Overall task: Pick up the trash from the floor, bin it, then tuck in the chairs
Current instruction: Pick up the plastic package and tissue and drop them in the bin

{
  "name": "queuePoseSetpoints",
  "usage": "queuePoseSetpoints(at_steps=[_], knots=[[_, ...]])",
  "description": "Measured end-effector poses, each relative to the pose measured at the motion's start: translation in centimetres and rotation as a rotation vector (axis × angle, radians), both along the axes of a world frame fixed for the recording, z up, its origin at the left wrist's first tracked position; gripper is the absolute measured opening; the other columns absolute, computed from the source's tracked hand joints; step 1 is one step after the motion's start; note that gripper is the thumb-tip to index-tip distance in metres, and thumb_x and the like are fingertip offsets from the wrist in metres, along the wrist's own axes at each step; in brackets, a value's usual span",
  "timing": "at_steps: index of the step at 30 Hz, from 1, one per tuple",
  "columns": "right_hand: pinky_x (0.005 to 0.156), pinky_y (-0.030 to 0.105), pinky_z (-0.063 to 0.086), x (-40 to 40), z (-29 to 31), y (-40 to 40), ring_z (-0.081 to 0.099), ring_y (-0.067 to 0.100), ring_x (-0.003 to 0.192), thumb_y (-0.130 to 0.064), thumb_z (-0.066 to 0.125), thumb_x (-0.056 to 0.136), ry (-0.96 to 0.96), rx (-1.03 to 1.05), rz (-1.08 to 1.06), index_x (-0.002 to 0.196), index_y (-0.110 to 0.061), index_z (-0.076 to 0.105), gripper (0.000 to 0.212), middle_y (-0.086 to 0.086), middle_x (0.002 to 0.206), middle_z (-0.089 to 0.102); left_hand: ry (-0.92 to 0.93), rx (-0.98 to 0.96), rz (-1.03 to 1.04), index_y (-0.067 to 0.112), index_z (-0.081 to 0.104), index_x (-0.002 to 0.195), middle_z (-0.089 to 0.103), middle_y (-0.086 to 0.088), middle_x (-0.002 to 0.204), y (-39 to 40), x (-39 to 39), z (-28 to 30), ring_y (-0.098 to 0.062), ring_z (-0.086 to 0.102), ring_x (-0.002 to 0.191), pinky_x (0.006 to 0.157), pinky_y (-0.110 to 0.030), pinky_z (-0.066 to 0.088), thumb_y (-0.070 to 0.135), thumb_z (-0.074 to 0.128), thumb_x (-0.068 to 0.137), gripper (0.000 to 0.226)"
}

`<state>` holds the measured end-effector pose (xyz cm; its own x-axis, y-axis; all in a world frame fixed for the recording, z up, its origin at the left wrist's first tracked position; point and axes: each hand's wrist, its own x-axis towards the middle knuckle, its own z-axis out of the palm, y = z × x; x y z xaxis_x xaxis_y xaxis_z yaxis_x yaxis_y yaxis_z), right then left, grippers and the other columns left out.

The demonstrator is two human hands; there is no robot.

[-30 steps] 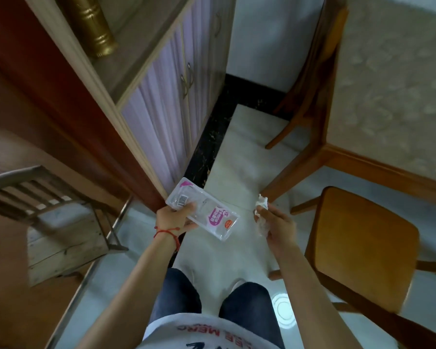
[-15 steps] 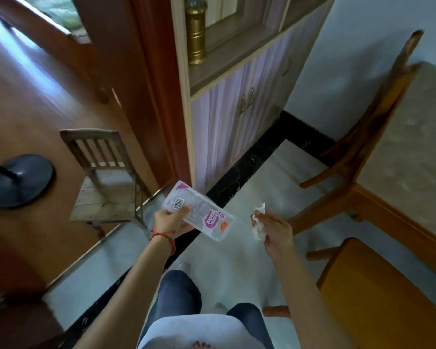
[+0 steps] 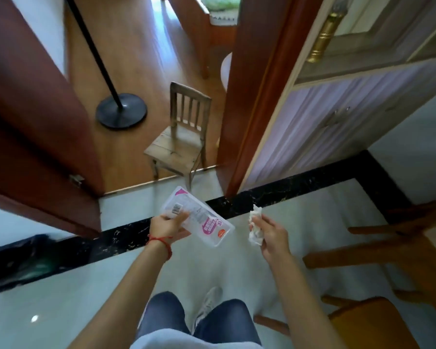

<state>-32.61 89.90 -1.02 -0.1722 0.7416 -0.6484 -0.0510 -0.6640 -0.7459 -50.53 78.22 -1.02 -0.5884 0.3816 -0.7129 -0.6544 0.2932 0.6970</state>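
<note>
My left hand, with a red string on its wrist, grips a flat clear plastic packet printed in pink, barcode end up. My right hand is closed around a crumpled white tissue that sticks out above and below the fingers. Both are held in front of me over the pale tiled floor. An orange wooden chair stands at the lower right, its seat partly out of frame. A dark, blurred black bag or bin lies at the left edge.
A small worn wooden chair stands in the doorway ahead. Behind it is a floor lamp's black round base. A red-brown door hangs open at left. A cabinet with lilac doors is at right, and wooden table legs beside it.
My view has swung left, from the cabinet and table to the open doorway and small chair. Both hands have kept their hold on the packet and the tissue.
</note>
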Motion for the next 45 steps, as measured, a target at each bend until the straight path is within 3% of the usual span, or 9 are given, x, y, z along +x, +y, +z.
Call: queuePoseSetpoints(at_steps=[6,14,17,21,25,30,37,42,45], knots=[[0.053,0.017,0.054,-4.6,-0.7,-5.6,0.065,0.011,0.055,0.005,0.066,0.077,0.020,-0.031,0.191,0.092,-0.003,0.066,0.016,0.004,0.064,0.070,-0.004,0.031,0.178,0.004,0.060,0.074,0.063,-0.021,0.097,-9.4,-2.1,-0.3,-0.035,0.063,0.082,0.050,-0.037,0.058,-0.001,0.066,0.076,0.008],[0.065,0.023,0.053,-11.0,-1.5,-18.7,0.068,0.014,0.061,0.005,0.070,0.073,0.030,-0.026,0.523,0.084,-0.007,0.069,0.016,0.001,0.063,0.073,0.062,-0.018,0.474,0.007,0.062,0.072,0.064,-0.019,0.089,-27.3,-3.5,-1.1,-0.027,0.064,0.065,0.042,-0.028,0.055,0.004,0.067,0.077,0.008],[0.070,0.026,0.052,-12.7,-1.7,-24.6,0.067,0.017,0.067,0.003,0.071,0.072,0.025,-0.038,0.658,0.088,-0.005,0.069,0.018,0.003,0.070,0.072,0.072,-0.048,0.584,0.003,0.062,0.081,0.064,-0.020,0.094,-34.4,-3.3,-1.4,-0.034,0.065,0.074,0.046,-0.032,0.057,0.005,0.067,0.077,0.007],[0.070,0.028,0.052,-15.2,-1.7,-32.2,0.068,0.019,0.071,0.004,0.071,0.072,0.006,-0.074,0.782,0.089,-0.004,0.070,0.020,0.005,0.072,0.073,0.045,-0.109,0.733,-0.009,0.059,0.101,0.063,-0.026,0.100,-43.2,-2.8,-1.4,-0.037,0.064,0.081,0.059,-0.042,0.059,0.008,0.069,0.076,0.032],[0.071,0.027,0.053,-17.7,-1.7,-38.7,0.069,0.016,0.065,0.003,0.072,0.071,-0.012,-0.097,0.910,0.081,-0.009,0.072,0.015,0.002,0.064,0.073,0.084,-0.124,0.835,-0.004,0.062,0.086,0.065,-0.025,0.093,-50.2,-2.6,-1.2,-0.035,0.065,0.075,0.051,-0.037,0.059,0.008,0.070,0.074,0.019],[0.072,0.028,0.048,-20.8,-1.5,-44.0,0.063,0.017,0.066,0.002,0.071,0.073,0.006,-0.098,1.035,0.087,-0.004,0.071,0.016,0.001,0.060,0.071,0.151,-0.182,0.947,0.008,0.061,0.064,0.064,-0.011,0.075,-55.0,-3.4,-1.3,-0.022,0.062,0.062,0.042,-0.027,0.054,0.009,0.072,0.073,0.014],[0.071,0.025,0.047,-28.0,-2.0,-46.9,0.059,0.019,0.069,0.006,0.065,0.078,-0.010,-0.111,1.088,0.093,0.003,0.067,0.015,0.010,0.073,0.064,0.073,-0.161,1.031,0.007,0.063,0.069,0.066,-0.015,0.078,-58.3,-8.1,-3.0,-0.027,0.065,0.066,0.050,-0.037,0.059,0.007,0.071,0.073,0.009],[0.070,0.025,0.046,-34.5,-3.1,-48.4,0.055,0.020,0.067,0.007,0.063,0.079,-0.023,-0.159,1.093,0.081,0.000,0.068,0.009,0.010,0.071,0.060,0.035,-0.197,1.038,0.007,0.063,0.073,0.067,-0.020,0.090,-59.6,-14.0,-3.6,-0.033,0.066,0.076,0.076,-0.050,0.055,0.009,0.071,0.073,0.009],[0.071,0.025,0.046,-38.0,-3.3,-48.8,0.055,0.018,0.064,0.005,0.065,0.079,-0.051,-0.148,1.091,0.087,0.006,0.068,0.009,0.008,0.067,0.060,0.015,-0.173,1.051,0.004,0.062,0.077,0.066,-0.018,0.087,-59.8,-17.7,-3.5,-0.031,0.065,0.070,0.064,-0.045,0.058,0.008,0.069,0.076,0.008]])
